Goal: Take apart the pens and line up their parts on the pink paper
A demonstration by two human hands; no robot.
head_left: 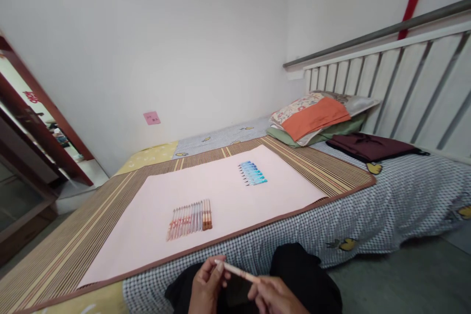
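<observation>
Low in the view, above my lap, I hold a slim pale peach pen point(237, 271) between both hands. My left hand point(208, 279) pinches its whitish end with thumb and fingers. The other end is gripped by my right hand point(271, 293). On the pink sheet point(136, 225) in front of me lies a close row of several pens point(187, 220), clear-looking on the left and peach with brown ends on the right. Farther back on the sheet is a second row of several blue pens point(253, 173), shading from dark blue to turquoise, their dark tips pointing left.
The sheet rests on a striped mat point(106, 206) over a bed with a checked cover point(390, 211). Pillows point(312, 115) and a folded maroon cloth point(371, 147) lie by the white slatted headboard point(412, 83). My dark-clothed knees point(303, 274) are against the bed's edge. At left is a doorway point(47, 122).
</observation>
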